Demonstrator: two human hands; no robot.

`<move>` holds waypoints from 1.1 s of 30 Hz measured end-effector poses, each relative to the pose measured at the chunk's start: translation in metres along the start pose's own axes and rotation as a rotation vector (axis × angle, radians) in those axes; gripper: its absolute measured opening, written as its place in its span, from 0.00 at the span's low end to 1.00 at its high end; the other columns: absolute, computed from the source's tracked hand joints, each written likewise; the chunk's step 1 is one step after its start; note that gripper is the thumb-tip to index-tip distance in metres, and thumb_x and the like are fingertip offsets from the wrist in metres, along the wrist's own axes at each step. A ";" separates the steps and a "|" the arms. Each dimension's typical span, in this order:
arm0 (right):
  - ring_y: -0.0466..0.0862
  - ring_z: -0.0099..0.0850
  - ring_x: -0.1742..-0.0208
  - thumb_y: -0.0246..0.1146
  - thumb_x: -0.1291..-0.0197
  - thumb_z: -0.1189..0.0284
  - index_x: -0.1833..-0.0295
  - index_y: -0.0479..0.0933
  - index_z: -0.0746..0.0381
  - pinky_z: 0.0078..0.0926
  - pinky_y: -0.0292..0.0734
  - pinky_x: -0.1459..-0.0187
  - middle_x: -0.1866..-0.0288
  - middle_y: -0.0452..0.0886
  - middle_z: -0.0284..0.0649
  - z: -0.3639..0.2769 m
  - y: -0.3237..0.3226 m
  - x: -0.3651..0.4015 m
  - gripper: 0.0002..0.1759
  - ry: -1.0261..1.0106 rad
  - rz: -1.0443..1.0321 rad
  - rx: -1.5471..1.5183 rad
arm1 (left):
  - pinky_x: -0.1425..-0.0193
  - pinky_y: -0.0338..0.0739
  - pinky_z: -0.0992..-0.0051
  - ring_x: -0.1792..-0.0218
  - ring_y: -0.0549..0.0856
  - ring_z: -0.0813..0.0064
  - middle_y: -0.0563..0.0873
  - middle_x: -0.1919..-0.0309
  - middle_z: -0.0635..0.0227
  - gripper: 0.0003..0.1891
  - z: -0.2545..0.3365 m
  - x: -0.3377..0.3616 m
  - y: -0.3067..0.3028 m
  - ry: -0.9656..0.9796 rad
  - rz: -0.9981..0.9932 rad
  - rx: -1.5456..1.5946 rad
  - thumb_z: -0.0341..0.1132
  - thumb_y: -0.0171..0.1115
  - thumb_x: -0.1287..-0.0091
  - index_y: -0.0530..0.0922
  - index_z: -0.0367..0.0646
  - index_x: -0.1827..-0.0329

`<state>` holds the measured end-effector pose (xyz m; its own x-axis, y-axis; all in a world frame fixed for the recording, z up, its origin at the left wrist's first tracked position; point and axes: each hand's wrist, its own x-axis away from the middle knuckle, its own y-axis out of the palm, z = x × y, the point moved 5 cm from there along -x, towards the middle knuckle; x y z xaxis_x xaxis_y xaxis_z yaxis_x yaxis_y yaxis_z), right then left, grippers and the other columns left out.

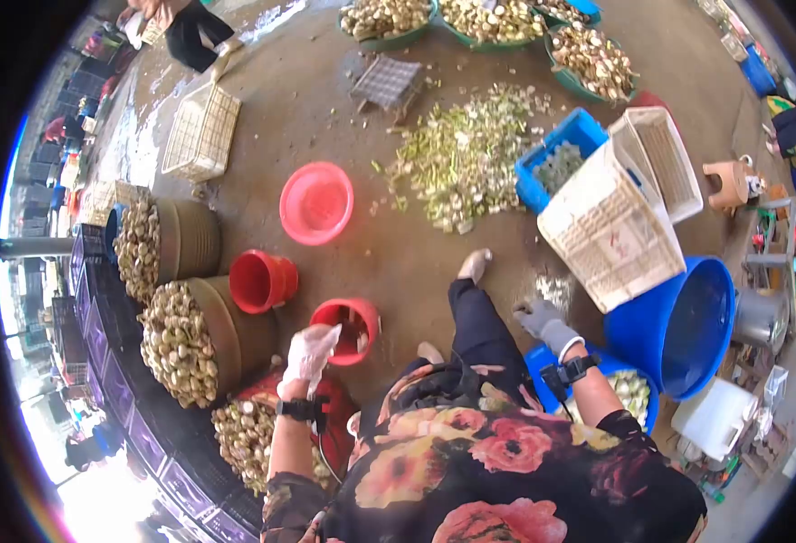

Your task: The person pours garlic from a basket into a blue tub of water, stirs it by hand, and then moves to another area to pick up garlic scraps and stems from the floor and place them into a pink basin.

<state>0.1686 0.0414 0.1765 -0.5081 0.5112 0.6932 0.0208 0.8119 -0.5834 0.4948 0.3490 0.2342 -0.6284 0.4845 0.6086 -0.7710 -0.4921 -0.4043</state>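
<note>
On our right is the big blue barrel (pixel 644 319), with the smaller blue tub (pixel 537 364) of pale bulbs (pixel 634 395) beside it; the red bucket (pixel 372 326) is at our left. Our right hand (pixel 545 328) is near the tub, fingers loosely apart; our left hand (pixel 310 357) overlaps the bucket's rim, its grip unclear to us. We seem between pickups; another likely calls for closing the right fingers.

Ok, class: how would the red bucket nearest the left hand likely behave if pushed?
The red bucket looks like moulded plastic, so it's probably stiff with slight give. Little shows inside, so it may be light for its size. Standing upright, it could tip if pushed near the rim.
</note>
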 end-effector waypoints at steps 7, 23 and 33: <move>0.81 0.35 0.68 0.60 0.48 0.63 0.61 0.77 0.55 0.31 0.75 0.65 0.70 0.81 0.40 -0.051 -0.094 -0.143 0.11 -0.101 0.086 -0.323 | 0.71 0.73 0.77 0.77 0.80 0.79 0.82 0.78 0.66 0.18 -0.034 -0.125 -0.005 -0.321 -0.024 -0.047 0.47 0.61 0.40 0.81 0.37 0.66; 0.76 0.21 0.78 0.60 0.45 0.72 0.57 0.76 0.62 0.19 0.71 0.78 0.73 0.79 0.35 -0.167 -0.057 -0.236 0.10 0.371 0.071 -0.703 | 0.83 0.64 0.83 0.86 0.73 0.83 0.75 0.85 0.74 0.16 -0.048 -0.375 -0.148 -0.521 -0.063 0.272 0.47 0.60 0.38 0.79 0.43 0.73; 0.75 0.19 0.76 0.59 0.44 0.74 0.56 0.76 0.63 0.17 0.70 0.73 0.71 0.78 0.34 -0.199 -0.022 -0.299 0.10 0.442 -0.020 -0.720 | 0.82 0.67 0.82 0.85 0.76 0.81 0.77 0.84 0.73 0.14 -0.076 -0.469 -0.109 -0.671 -0.232 0.228 0.46 0.62 0.39 0.79 0.43 0.67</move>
<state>0.4911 -0.0733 0.0662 -0.1336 0.4363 0.8898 0.6354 0.7268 -0.2610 0.8654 0.2307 -0.0595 -0.1972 0.0847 0.9767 -0.7897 -0.6040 -0.1071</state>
